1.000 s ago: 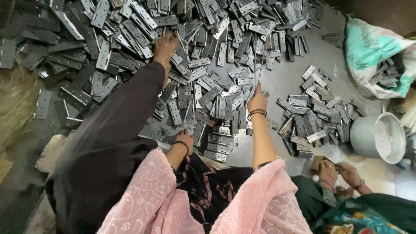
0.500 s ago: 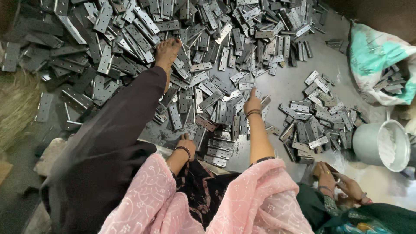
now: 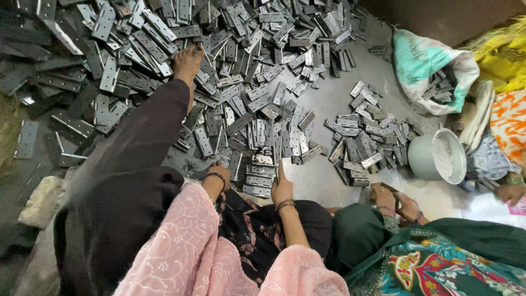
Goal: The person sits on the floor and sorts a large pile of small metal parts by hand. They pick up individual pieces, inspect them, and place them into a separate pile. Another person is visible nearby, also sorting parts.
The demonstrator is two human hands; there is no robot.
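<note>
Head view: right hand (image 3: 281, 189) fingers pinch a hinge (image 3: 280, 171), left hand (image 3: 220, 171) fingers unclear, beside stacked hinges (image 3: 257, 181).

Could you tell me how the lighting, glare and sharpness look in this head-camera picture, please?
Head view: light is uneven, bright on the bare grey floor and the round white bowl, dim at the left edge; glare glints off some flat grey metal hinge plates; wide-angle bending at the edges; the left hand and right hand look fairly sharp.
</note>
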